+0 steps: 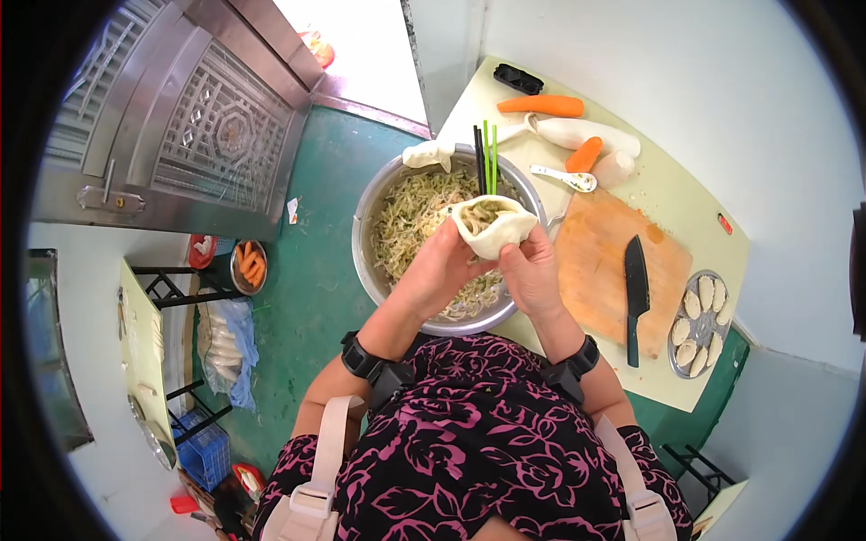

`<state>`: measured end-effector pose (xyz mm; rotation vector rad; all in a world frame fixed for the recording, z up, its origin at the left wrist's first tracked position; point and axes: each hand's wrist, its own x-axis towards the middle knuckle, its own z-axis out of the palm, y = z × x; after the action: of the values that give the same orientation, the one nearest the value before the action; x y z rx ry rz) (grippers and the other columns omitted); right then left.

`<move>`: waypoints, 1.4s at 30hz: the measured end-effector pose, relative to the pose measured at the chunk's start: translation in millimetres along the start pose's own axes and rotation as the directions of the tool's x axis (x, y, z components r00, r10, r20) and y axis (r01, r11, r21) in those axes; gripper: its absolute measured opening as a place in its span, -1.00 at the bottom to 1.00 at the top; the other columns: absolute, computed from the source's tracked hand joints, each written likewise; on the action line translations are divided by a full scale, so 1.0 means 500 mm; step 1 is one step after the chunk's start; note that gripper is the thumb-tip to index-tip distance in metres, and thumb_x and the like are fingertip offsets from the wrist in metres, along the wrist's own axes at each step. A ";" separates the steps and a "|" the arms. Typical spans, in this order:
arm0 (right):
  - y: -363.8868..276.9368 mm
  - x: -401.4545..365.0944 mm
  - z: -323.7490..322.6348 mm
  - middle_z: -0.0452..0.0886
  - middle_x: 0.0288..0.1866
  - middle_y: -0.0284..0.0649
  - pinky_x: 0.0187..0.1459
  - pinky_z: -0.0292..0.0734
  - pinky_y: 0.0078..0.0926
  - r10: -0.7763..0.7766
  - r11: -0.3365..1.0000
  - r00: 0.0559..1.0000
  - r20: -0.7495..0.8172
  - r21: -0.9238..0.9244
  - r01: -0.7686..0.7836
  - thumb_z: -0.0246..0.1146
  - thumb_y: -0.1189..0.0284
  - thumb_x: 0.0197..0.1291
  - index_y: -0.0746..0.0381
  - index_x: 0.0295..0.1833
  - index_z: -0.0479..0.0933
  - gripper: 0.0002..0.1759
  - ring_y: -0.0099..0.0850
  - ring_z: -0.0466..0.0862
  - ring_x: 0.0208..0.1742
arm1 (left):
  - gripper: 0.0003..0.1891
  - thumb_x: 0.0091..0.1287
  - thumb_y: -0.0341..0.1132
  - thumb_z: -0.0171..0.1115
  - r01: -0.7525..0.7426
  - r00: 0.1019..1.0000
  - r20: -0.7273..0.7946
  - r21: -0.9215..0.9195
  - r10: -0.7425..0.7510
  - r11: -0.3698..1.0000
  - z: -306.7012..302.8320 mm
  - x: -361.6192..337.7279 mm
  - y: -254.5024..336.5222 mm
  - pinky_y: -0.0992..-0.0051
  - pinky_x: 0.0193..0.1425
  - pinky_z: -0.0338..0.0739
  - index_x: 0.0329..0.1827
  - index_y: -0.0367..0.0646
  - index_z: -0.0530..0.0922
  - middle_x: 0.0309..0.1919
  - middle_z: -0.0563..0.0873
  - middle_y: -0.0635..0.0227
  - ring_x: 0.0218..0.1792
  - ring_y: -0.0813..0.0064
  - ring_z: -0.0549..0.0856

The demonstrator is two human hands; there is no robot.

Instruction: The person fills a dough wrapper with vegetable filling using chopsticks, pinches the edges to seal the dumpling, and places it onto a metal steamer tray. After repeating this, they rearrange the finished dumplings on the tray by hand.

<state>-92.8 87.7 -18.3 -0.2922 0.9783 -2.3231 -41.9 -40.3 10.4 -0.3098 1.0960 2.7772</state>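
Observation:
Between both hands is an unsealed dumpling (496, 239), its pale dough folded up around shredded filling that shows at the open top. My left hand (444, 263) grips its left side, and my right hand (530, 270) pinches its right edge between thumb and fingers. Below them stands a large metal bowl (361, 239) of shredded, greenish-white filling (410, 212). Black chopsticks (478, 149) and green chopsticks (490, 149) stick up from the bowl, behind the dumpling. A white lump that looks like dough (428, 155) lies over the bowl's far left rim.
On the pale table (713, 221), right of the bowl, a black knife (637, 279) rests on a wooden cutting board (586, 252). Beyond are a white spoon (566, 177), carrots (541, 105) and a white radish (586, 135). A metal plate (702, 316) at far right holds several dumplings.

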 end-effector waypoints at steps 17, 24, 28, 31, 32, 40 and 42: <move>-0.023 0.014 0.004 0.45 -0.06 -0.22 0.03 0.35 -0.50 -0.328 0.520 0.931 0.159 -0.792 0.319 0.31 0.48 -0.06 0.26 0.01 0.48 -0.58 -0.38 0.43 0.03 | -0.71 0.28 -0.36 -0.05 0.011 0.982 -0.186 -0.125 -0.034 0.992 -0.014 0.013 0.010 0.31 0.01 0.49 0.07 -0.17 0.36 -0.03 0.50 0.24 -0.03 0.35 0.53; -0.030 0.010 -0.001 0.49 -0.18 -0.25 -0.12 0.38 -0.52 -0.274 0.399 0.941 0.198 -0.867 0.298 0.34 0.49 -0.15 0.23 -0.05 0.53 -0.57 -0.37 0.46 -0.13 | -0.73 0.27 -0.36 -0.03 0.085 0.964 -0.242 -0.100 -0.107 0.991 -0.028 0.015 -0.005 0.30 -0.05 0.54 0.03 -0.15 0.37 -0.05 0.51 0.26 -0.04 0.37 0.54; -0.030 0.007 -0.007 0.50 -0.20 -0.24 -0.12 0.39 -0.52 -0.249 0.419 0.953 0.171 -0.868 0.266 0.34 0.50 -0.15 0.24 -0.07 0.54 -0.59 -0.37 0.47 -0.13 | -0.69 0.28 -0.34 -0.05 0.104 0.973 -0.191 -0.118 -0.125 0.988 -0.013 0.008 -0.001 0.25 -0.01 0.51 0.08 -0.15 0.35 -0.03 0.49 0.23 -0.04 0.37 0.54; -0.037 0.005 -0.013 0.51 -0.20 -0.23 -0.13 0.40 -0.54 -0.241 0.458 0.956 0.167 -0.849 0.264 0.34 0.50 -0.14 0.24 -0.10 0.55 -0.62 -0.40 0.48 -0.15 | -0.67 0.27 -0.35 -0.07 0.119 0.976 -0.169 -0.111 -0.137 0.987 -0.004 0.003 0.005 0.21 0.04 0.48 0.11 -0.17 0.33 -0.02 0.48 0.22 -0.03 0.37 0.53; -0.036 0.004 -0.014 0.51 -0.20 -0.23 -0.14 0.40 -0.54 -0.232 0.496 0.964 0.131 -0.836 0.233 0.34 0.50 -0.14 0.25 -0.11 0.56 -0.64 -0.40 0.49 -0.16 | -0.66 0.27 -0.36 -0.08 0.125 0.977 -0.161 -0.097 -0.140 0.987 -0.002 0.003 0.005 0.20 0.06 0.47 0.11 -0.18 0.33 -0.02 0.48 0.22 -0.03 0.38 0.53; -0.023 -0.003 -0.018 0.54 -0.28 -0.26 -0.21 0.41 -0.57 -0.235 0.552 0.970 0.068 -0.812 0.190 0.30 0.54 -0.09 0.25 -0.24 0.59 -0.79 -0.43 0.51 -0.21 | -0.71 0.18 -0.52 -0.03 0.156 0.962 -0.206 -0.131 -0.181 0.979 -0.010 0.006 -0.005 0.27 -0.03 0.55 -0.01 -0.21 0.37 -0.14 0.52 0.25 -0.14 0.42 0.57; -0.021 -0.004 -0.022 0.55 -0.29 -0.27 -0.18 0.40 -0.53 -0.257 0.456 0.960 0.114 -0.862 0.224 0.30 0.53 -0.09 0.25 -0.27 0.59 -0.81 -0.40 0.51 -0.21 | -0.71 0.17 -0.53 -0.03 0.161 0.960 -0.211 -0.120 -0.184 0.980 -0.014 0.007 -0.009 0.28 -0.04 0.56 -0.02 -0.21 0.38 -0.15 0.52 0.25 -0.15 0.43 0.58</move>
<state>-100.4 100.9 -18.3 -0.8448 2.2351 -1.8198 -43.5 -41.9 1.7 -0.7069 0.9205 2.6943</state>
